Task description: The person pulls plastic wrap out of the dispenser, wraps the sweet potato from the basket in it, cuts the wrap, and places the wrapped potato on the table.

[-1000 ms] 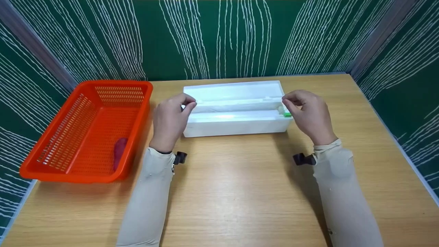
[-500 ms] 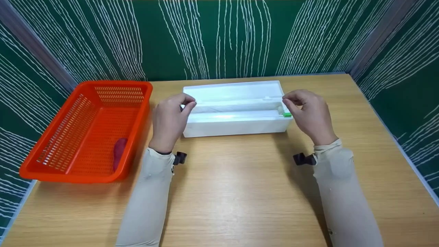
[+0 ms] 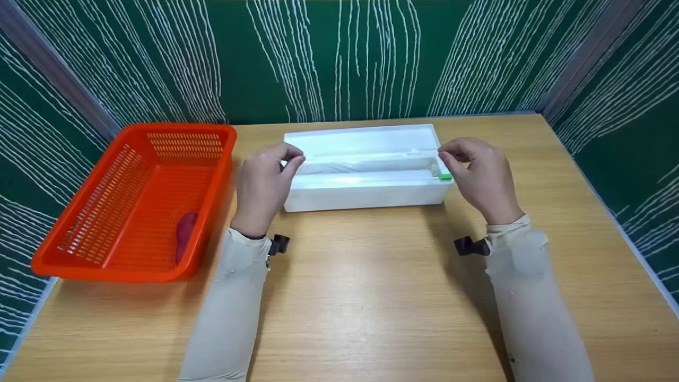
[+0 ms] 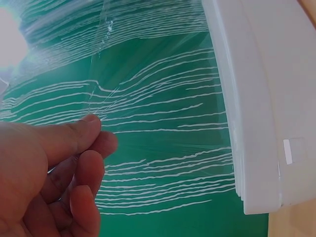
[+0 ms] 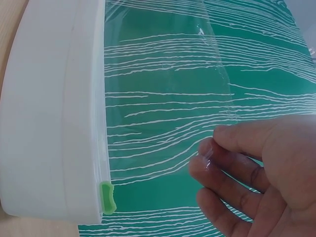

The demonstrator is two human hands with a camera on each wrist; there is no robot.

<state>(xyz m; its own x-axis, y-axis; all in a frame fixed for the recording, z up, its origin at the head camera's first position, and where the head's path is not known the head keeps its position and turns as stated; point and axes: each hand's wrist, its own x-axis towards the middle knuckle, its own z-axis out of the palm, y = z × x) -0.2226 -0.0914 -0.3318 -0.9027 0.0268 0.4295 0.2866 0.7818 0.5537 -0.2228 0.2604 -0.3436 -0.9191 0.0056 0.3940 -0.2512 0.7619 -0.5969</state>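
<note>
Hands [image 3: 262,183] [image 3: 481,178] seemingly unmoved at film [image 5: 168,94] edge

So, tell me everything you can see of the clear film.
The clear film is a thin, glossy, see-through sheet that looks like plastic. It stretches out from the open white box; the left hand and right hand pinch its free edge near the corners, creasing it there. The green wall shows through.

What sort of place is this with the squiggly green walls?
Maybe a small work booth, though I can't be sure. Green walls with white streaks rise on three sides of a wooden table, and a white box with clear film sits there.
</note>
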